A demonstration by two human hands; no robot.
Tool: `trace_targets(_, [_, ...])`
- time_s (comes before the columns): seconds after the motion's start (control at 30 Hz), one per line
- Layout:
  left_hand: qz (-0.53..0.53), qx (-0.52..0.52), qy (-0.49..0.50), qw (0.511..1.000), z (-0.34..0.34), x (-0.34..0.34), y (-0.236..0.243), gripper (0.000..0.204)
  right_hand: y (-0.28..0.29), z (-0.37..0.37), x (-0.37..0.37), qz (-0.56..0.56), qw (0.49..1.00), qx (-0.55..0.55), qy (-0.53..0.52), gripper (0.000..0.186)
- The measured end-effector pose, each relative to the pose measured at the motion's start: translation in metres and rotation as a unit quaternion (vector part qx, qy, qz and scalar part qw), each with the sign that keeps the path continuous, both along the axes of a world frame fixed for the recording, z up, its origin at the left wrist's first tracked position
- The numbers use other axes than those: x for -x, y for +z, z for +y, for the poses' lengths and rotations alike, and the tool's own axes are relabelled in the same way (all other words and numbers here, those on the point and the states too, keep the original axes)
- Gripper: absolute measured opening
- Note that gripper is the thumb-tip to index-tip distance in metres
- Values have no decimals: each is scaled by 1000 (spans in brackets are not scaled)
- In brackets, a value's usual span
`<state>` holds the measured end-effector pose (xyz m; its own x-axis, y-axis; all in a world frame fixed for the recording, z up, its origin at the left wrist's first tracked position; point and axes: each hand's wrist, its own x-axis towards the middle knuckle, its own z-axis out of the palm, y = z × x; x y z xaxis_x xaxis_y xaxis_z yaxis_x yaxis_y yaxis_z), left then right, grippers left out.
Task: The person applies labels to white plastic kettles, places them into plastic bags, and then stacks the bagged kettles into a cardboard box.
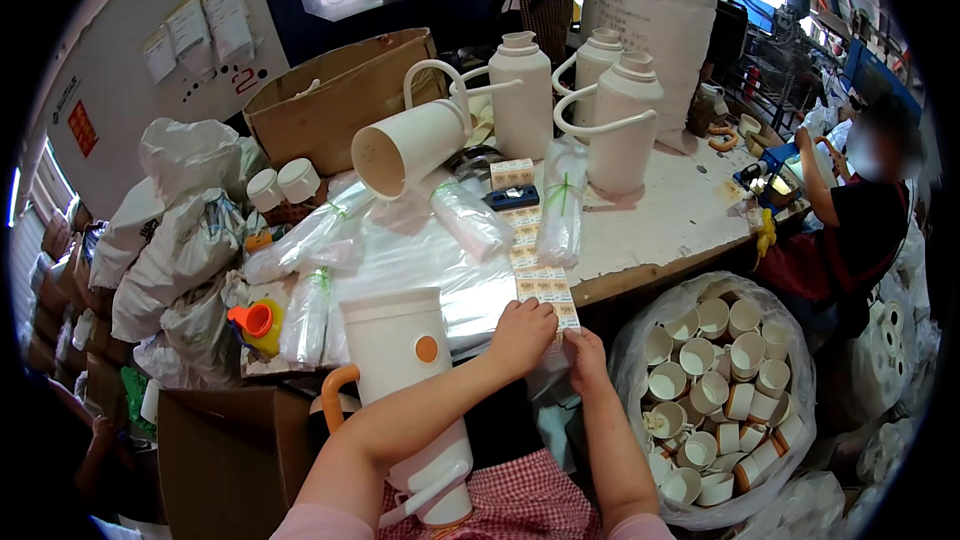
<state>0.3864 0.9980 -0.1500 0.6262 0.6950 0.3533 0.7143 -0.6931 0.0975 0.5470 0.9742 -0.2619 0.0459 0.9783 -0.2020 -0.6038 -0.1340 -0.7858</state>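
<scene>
At the near edge of the counter (660, 240), both hands work a long strip of small orange-and-white paper labels (540, 285): the left hand (520, 335) presses it flat, its grip closed over the strip's end, while the right hand (585, 350) pinches the end from below. Peeling one label cleanly probably calls for keeping the strip taut and lifting a corner slowly, with the tall white plastic jug with an orange handle (405, 380) upright in the lap.

Sticker strip (541, 285): long band of small orange-and-white labels, lying flat on clear plastic sheeting over the desk, running from a small box down to the near edge. Near end hangs just past the edge, pinched between both hands.
</scene>
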Motion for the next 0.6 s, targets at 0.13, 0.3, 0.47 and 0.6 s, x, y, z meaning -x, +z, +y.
trace_targets(0.13, [77, -16, -67, 995, -23, 5, 11, 9, 23, -10, 6, 2, 1000, 14, -1, 18])
trace_targets(0.3, [91, 109, -328, 934, -106, 42, 62, 11, 26, -24, -25, -181, 945, 39, -268, 9])
trace_targets(0.47, [-98, 204, -93, 970, -102, 108, 117, 11, 112, -89, 18, -219, 957, -184, -41, 16])
trace_targets(0.6, [-102, 208, -40, 972, -121, 124, 140, 11, 165, -113, 68, -342, 861, -363, 103, 36])
